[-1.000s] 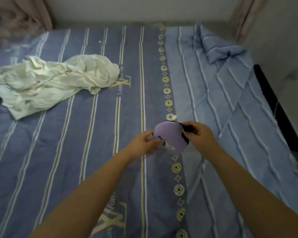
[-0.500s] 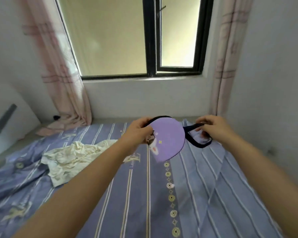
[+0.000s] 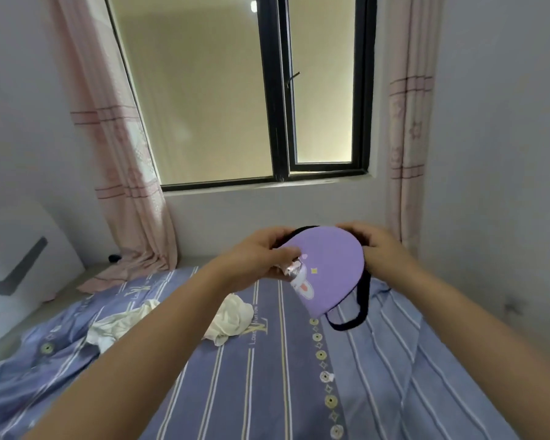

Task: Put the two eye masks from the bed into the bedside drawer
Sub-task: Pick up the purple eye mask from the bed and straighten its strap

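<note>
A purple eye mask [image 3: 331, 265] with a rabbit print and a black strap [image 3: 356, 315] is held up in the air above the bed [image 3: 267, 376]. My left hand [image 3: 261, 262] pinches its left edge. My right hand [image 3: 378, 249] grips its right edge near the strap, which hangs down in a loop. The mask looks folded in half. I see no second eye mask and no bedside drawer.
A crumpled cream cloth [image 3: 229, 319] lies on the blue striped bedding, partly behind my left forearm. Behind the bed are a dark-framed window [image 3: 280, 122], pink curtains [image 3: 131, 185] on both sides, and a white headboard [image 3: 19, 274] at the left.
Both hands lifted the mask from just above the bed to chest height as my view tilted up to the window. My right hand moved from the strap onto the mask's right edge.
</note>
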The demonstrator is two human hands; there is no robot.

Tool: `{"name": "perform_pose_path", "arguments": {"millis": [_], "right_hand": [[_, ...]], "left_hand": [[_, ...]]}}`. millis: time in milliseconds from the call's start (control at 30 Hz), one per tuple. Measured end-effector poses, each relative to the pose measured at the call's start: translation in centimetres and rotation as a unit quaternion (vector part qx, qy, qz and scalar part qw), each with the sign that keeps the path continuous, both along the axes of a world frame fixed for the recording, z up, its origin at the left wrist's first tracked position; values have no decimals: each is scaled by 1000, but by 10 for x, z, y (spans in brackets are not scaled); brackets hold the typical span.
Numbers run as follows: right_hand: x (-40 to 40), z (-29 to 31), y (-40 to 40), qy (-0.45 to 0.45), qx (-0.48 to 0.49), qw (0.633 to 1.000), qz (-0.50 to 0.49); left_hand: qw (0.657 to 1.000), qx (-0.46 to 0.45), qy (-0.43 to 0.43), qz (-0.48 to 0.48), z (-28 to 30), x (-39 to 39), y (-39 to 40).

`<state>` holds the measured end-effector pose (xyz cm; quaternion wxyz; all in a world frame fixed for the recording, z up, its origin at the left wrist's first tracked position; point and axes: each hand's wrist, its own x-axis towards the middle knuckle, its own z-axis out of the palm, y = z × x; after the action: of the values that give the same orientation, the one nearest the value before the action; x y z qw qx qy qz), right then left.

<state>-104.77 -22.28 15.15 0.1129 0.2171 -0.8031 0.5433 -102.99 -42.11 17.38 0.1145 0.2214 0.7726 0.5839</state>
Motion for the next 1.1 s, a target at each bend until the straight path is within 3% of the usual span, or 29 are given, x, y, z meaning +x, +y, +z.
{"name": "perform_pose_path", "arguments": {"millis": [200,300,367,533,700,833,900,1000,1100], "right_hand": [[1,-3,7,-130,102,986,-29],[2,-4,5,-134,165,977,-16],[4,-3,2,-117,184,976,-24],[0,-4,8,-128,161,978,-45],[-1,-12,21,-166,128,978,5],[7,-22,44,-184,58,976,106],[17,-28,54,-213,-55,960,172],[32,-35,49,-197,-278,903,261],[43,-24,28,-128,-448,813,349]], "left_hand": [[986,-118,-34,-109,-5,12,-10],[976,-149,-57,-148,-8,15,-9],[979,-159,-55,-119,-11,16,-3],[996,-79,-15,33,-22,12,4],[999,10,-33,4,-21,10,-3],[993,104,-52,34,-20,2,-14],[990,112,-30,80,-21,-1,-19],[986,20,58,155,-29,-3,-14],[972,-65,124,190,-45,-3,1]]}}
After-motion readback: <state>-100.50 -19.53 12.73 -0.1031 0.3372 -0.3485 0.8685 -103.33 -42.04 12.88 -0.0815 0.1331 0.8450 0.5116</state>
